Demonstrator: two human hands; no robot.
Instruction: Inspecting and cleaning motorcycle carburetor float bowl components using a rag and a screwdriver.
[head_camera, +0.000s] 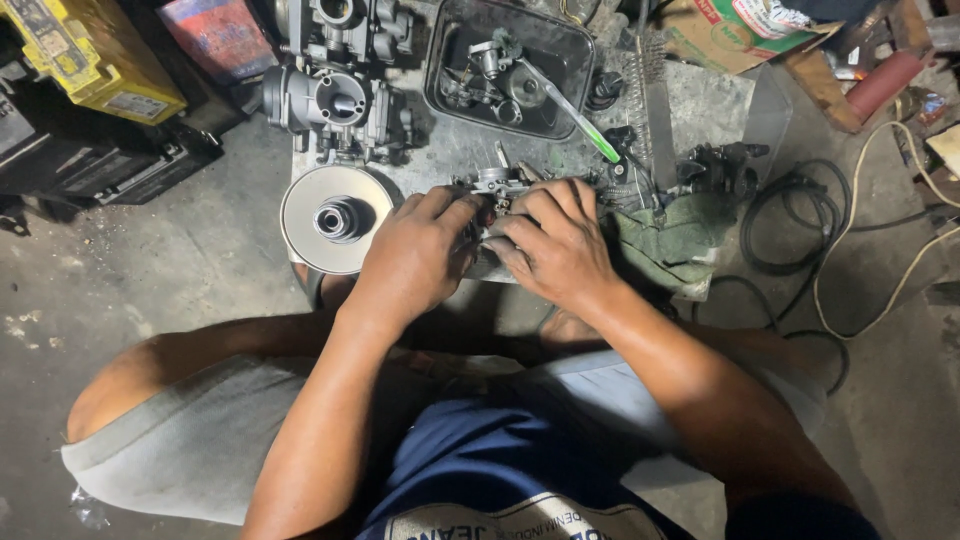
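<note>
Grey metal carburettor (497, 187) at frame centre, clamped between left hand (418, 256) and right hand (560, 245) at the bench's near edge; a slip could drop small fittings to the concrete floor (180, 270). Black parts tray (440, 60) above, pulley disc (335, 218) left

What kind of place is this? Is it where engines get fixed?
Probably a small repair workshop. Both hands hold a metal engine part, more engine parts lie nearby, and a black tray holds small pieces.
</note>
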